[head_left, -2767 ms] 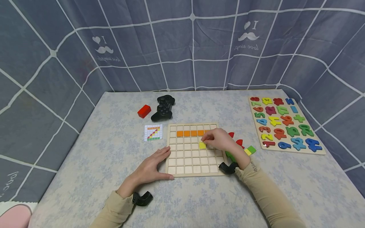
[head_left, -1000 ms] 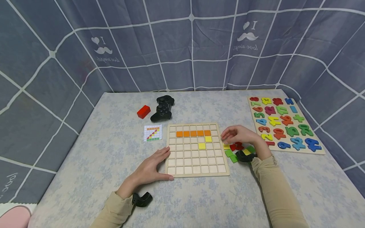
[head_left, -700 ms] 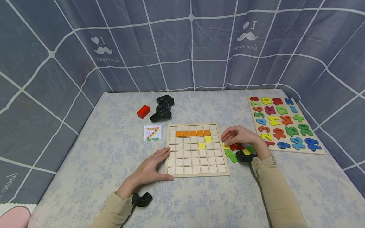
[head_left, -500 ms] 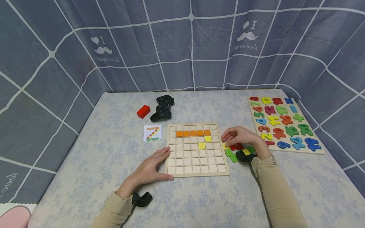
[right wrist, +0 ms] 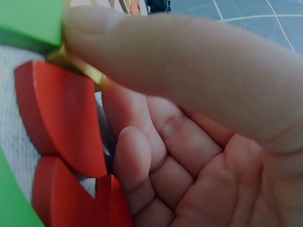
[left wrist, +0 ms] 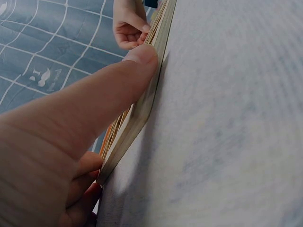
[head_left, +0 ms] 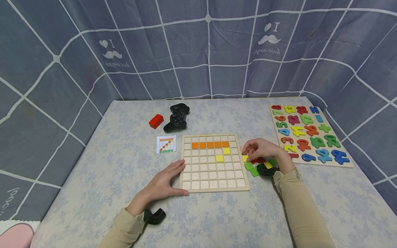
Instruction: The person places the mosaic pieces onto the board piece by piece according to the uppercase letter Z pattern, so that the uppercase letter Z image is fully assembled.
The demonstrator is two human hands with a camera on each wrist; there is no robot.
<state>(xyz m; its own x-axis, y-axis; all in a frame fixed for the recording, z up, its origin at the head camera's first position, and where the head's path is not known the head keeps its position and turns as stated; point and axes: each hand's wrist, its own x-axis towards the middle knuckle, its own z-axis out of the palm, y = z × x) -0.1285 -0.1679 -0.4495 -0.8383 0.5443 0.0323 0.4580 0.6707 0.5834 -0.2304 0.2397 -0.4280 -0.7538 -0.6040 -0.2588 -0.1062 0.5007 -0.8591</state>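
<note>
A wooden grid board [head_left: 212,190] lies mid-table with a row of orange tiles [head_left: 210,145] and two yellow tiles [head_left: 226,151] in its cells. My left hand [head_left: 163,181] rests at its near left corner, fingers against the left edge; in the left wrist view the thumb [left wrist: 118,85] presses on the front edge. Right of the board, my right hand [head_left: 262,148] pinches a loose yellow tile [head_left: 245,158] with thumb and fingers. Beside it in the right wrist view are red curved pieces [right wrist: 66,118] and a green tile [right wrist: 28,23]. The thumb partly hides the yellow tile there.
A pattern card [head_left: 166,144] lies left of the board. Behind it are a red block [head_left: 156,121] and a black game controller [head_left: 177,118]. A number puzzle board [head_left: 310,137] is at the right. Green tiles [head_left: 251,168] lie by the board's right edge.
The right hand has moved from the board to the loose pieces on the right, leaving a second yellow tile in the grid. Its thumb has lowered slightly onto a yellow tile. The left hand stays put.
</note>
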